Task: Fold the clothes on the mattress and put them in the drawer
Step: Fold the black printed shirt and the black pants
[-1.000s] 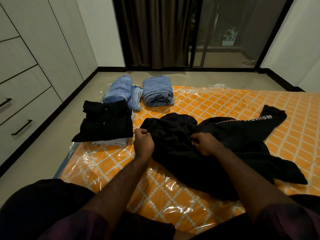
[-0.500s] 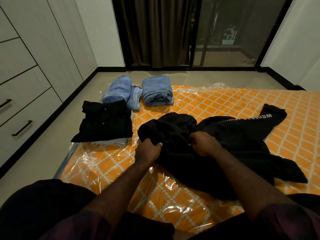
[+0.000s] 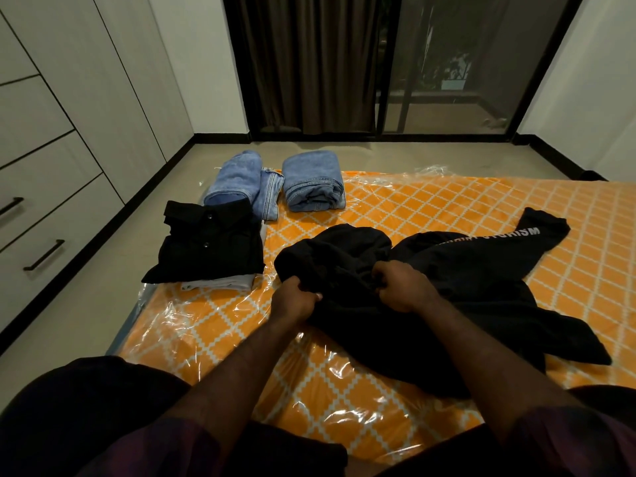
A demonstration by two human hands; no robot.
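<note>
On plastic-wrapped orange mattress (image 3: 430, 208): left hand (image 3: 292, 301), right hand (image 3: 402, 287) both clutch black hoodie (image 3: 464, 270); drawers (image 3: 41, 215) left.

Dark curtain (image 3: 303, 63) drawn over the left part of a glass door (image 3: 447, 63), plant (image 3: 454, 68) outside behind the glass, white wall (image 3: 585, 80) right, beige floor (image 3: 103, 277).

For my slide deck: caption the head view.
Both hands, left hand and right hand, grip a rumpled black hoodie on the orange mattress.
</note>
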